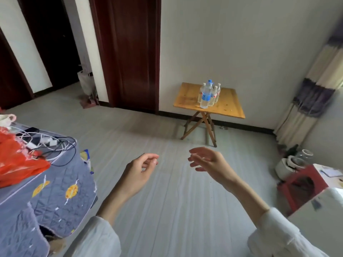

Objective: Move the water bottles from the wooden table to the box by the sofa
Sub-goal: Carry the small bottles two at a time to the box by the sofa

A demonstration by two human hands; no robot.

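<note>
Several clear water bottles point(208, 94) stand upright in a cluster on a small wooden folding table point(229, 105) against the far wall; the front one has a blue label and cap. My left hand point(140, 170) and my right hand point(207, 162) hang in front of me over the floor, well short of the table. Both hold nothing, fingers loosely curled and apart. No box and no sofa are in sight.
A table under a blue quilted cover point(55, 182) stands at the left, carrying an orange plastic bag point(16, 160) and tangled cables point(53, 143). A red stool point(300, 184), white pots point(289, 164) and a striped curtain point(315, 89) are at the right. Dark wooden doors point(130, 52) line the back wall. Grey floor stretches between me and the wooden table.
</note>
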